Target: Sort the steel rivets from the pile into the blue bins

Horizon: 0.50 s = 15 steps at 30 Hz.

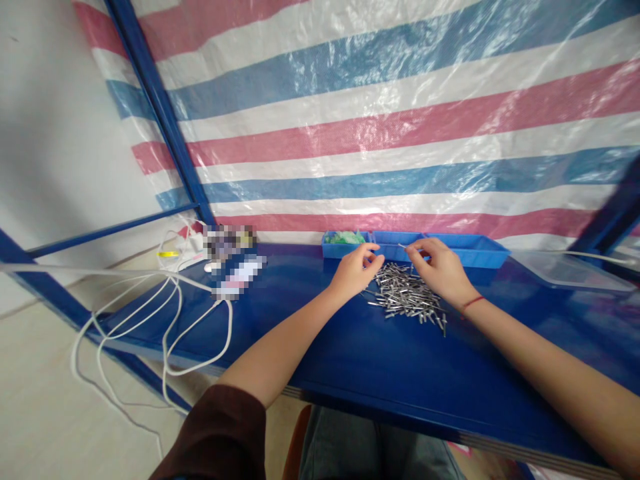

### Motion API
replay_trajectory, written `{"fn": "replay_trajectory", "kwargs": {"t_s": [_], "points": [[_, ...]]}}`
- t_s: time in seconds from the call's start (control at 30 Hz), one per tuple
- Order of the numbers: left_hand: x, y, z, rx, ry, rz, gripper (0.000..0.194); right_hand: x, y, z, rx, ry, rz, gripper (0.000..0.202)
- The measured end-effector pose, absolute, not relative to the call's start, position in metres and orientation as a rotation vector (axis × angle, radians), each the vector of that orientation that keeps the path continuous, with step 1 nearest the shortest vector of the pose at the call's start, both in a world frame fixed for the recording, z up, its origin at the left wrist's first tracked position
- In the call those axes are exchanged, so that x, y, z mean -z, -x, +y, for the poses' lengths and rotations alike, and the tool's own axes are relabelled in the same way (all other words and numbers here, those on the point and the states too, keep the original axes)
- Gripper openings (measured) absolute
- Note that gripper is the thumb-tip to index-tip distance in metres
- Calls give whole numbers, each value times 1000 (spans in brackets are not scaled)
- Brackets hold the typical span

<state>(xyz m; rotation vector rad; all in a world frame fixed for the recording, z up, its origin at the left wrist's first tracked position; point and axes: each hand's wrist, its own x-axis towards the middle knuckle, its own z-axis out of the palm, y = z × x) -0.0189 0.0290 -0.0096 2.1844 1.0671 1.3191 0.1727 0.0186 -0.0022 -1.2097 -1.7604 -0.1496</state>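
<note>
Pinches one rivet (403, 246) in the right hand (407, 248), holds the left hand (381, 253) slightly spread, near one uncountable rivet pile (406, 293).

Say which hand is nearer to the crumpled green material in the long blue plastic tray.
Left. The left hand is just in front of the green material, slightly right; the right hand is farther right, by the loose silver metal pins.

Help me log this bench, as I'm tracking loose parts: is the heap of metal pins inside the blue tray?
No, the heap of metal pins lies on the blue tabletop, on the near side of the blue tray.
</note>
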Motion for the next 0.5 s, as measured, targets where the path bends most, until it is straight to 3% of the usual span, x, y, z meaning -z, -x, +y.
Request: {"fn": "replay_trajectory", "kwargs": {"t_s": [0.33, 0.5], "points": [[10, 45, 51, -1139, -2424, 1289, 19, -6, -189, 98, 412, 1626, -1719, 24], [12, 47, 50, -873, -2663, 1229, 25, -2, -183, 89, 450, 1568, -1718, 28]]}}
